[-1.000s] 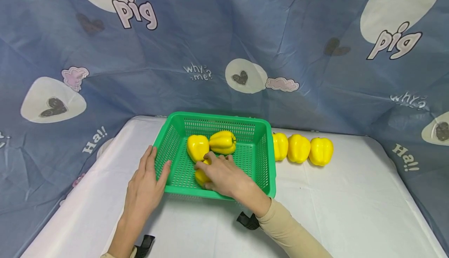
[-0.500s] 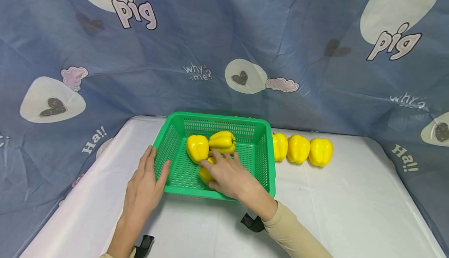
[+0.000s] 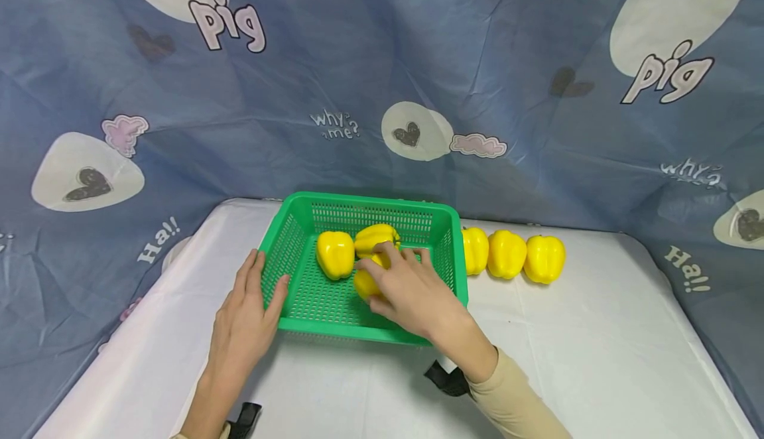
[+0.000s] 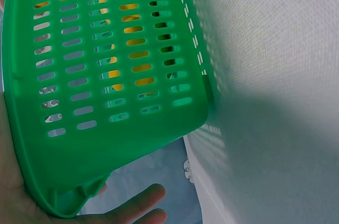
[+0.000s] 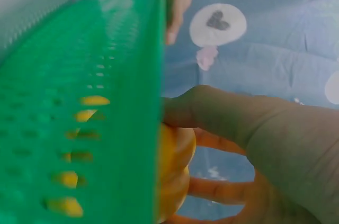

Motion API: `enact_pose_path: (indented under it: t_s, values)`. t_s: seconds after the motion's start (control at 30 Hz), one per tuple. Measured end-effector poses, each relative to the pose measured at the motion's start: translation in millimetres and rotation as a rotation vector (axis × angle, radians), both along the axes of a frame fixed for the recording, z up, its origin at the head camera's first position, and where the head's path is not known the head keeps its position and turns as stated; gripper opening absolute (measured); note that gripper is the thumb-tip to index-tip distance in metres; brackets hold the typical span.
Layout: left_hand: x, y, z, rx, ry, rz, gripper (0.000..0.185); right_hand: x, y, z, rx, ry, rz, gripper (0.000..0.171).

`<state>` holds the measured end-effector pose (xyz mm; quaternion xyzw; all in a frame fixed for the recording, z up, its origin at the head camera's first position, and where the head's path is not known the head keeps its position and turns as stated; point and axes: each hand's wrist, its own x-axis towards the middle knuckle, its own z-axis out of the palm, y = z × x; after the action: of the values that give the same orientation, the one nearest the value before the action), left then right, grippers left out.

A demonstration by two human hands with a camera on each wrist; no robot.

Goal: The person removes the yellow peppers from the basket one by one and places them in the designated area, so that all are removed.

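Observation:
My right hand [image 3: 412, 290] grips a yellow bell pepper [image 3: 366, 284] inside the green basket [image 3: 373, 333]. In the right wrist view the thumb and fingers are round this bell pepper [image 5: 175, 166], partly hidden by the basket's wall. Two more yellow peppers lie in the basket: one at the left [image 3: 335, 254], one on its side behind the held one [image 3: 375, 237]. My left hand [image 3: 245, 316] rests at the basket's left rim, thumb over the edge and fingers straight along the outside. In the left wrist view those fingers [image 4: 137, 204] stretch past the basket's corner.
Several yellow bell peppers stand in a row right of the basket, including a middle one [image 3: 507, 254] and an outer one [image 3: 545, 258]; the nearest is partly hidden by the basket. A white cloth [image 3: 597, 346] covers the table. Behind hangs a blue printed curtain [image 3: 537, 127].
My right hand has moved the held bell pepper right and slightly back within the basket, away from the left pepper. My left hand and the basket stay nearly in place.

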<state>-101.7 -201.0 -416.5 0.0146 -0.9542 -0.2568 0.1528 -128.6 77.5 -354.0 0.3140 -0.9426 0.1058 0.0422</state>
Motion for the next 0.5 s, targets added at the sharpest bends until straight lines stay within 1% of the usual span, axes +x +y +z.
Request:
enact_pose_path:
  t_s: [0.23, 0.5]
  values:
    - [0.5, -0.3, 0.3, 0.0, -0.007, 0.003, 0.074, 2.1, 18.7, 15.0, -0.026, -0.01, -0.067, 0.046]
    - [1.2, -0.5, 0.7, -0.006, -0.009, 0.002, 0.074, 4.8, 40.2, 26.5, -0.044, 0.023, -0.139, 0.048]
